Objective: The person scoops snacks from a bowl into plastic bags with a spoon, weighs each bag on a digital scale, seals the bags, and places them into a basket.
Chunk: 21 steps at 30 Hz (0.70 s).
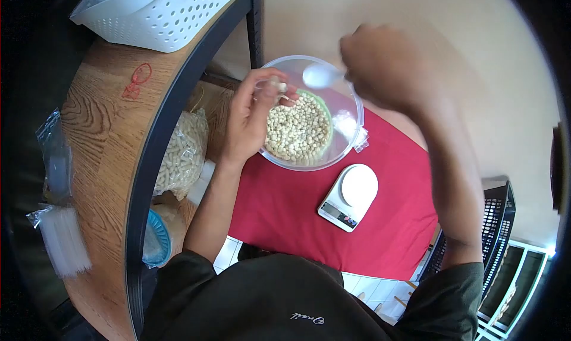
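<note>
My right hand (380, 64) is closed around the handle of a white spoon (320, 76), lifted over the far side of a clear plastic tub (342, 154). Pale, nut-like pieces (297, 127) fill the lower part of the tub. Over the tub's left rim, my left hand (251, 115) curls its fingers around a small clear plastic bag (277, 86) with a few of those pieces in it. Crumpled clear plastic (345, 124) shows at the tub's right side. Nearer to me lies a white digital kitchen scale (350, 197), its round platform bare.
A red cloth (392, 222) covers the table. On the left, a wooden shelf (113, 103) bears a white perforated basket (172, 20) and packs of clear bags (62, 240). Below it sit a large bag of pale snacks (183, 154) and a blue basket (159, 237). A black crate (496, 222) stands right.
</note>
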Available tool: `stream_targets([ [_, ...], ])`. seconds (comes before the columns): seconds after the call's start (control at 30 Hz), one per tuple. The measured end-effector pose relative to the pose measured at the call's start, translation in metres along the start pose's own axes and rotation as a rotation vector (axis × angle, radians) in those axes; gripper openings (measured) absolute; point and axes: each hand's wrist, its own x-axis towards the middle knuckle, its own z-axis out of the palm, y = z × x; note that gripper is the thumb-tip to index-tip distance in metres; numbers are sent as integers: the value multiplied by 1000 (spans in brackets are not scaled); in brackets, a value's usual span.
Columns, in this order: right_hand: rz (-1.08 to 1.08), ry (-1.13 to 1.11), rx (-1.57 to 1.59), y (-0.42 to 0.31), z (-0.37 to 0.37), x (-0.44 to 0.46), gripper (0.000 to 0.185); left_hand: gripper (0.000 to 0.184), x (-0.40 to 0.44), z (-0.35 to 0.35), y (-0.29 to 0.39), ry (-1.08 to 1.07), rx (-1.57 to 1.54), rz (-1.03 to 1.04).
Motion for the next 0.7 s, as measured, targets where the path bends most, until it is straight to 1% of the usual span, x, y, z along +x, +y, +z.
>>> stream_targets([
  [0.03, -14, -89, -27, -3, 19, 7, 13, 27, 1, -2, 1, 30, -127, -42],
  [0.07, -38, -144, -12, -7, 43, 15, 15, 34, 1, -3, 0, 16, -111, -43],
  [0.1, -62, -200, 4, -12, 68, 23, 16, 34, 1, -7, 0, 14, -112, -47],
  [0.17, -94, -227, 67, -21, 101, 34, 17, 37, 2, -15, -1, -70, -25, -17],
  [0.2, -93, -228, 73, -25, 110, 42, 17, 37, 2, -16, -1, -72, -22, -22],
  [0.27, -81, -401, 42, -32, 125, 55, 23, 44, 1, -16, -1, -48, 44, -31],
  [0.3, -80, -404, 45, -32, 137, 59, 23, 44, 1, -16, -1, -50, 44, -36],
  [0.37, -52, -339, 49, -33, 156, 69, 24, 52, 2, -17, 0, -74, 31, -20],
  [0.5, -4, -395, 83, -33, 168, 80, 26, 51, 2, -11, 0, -38, -45, -17],
  [0.57, -9, -421, 111, -34, 174, 80, 27, 61, 1, -11, 2, -50, -66, -71],
  [0.7, 16, -383, 164, -36, 177, 81, 27, 64, 1, -12, 1, -61, -121, -66],
])
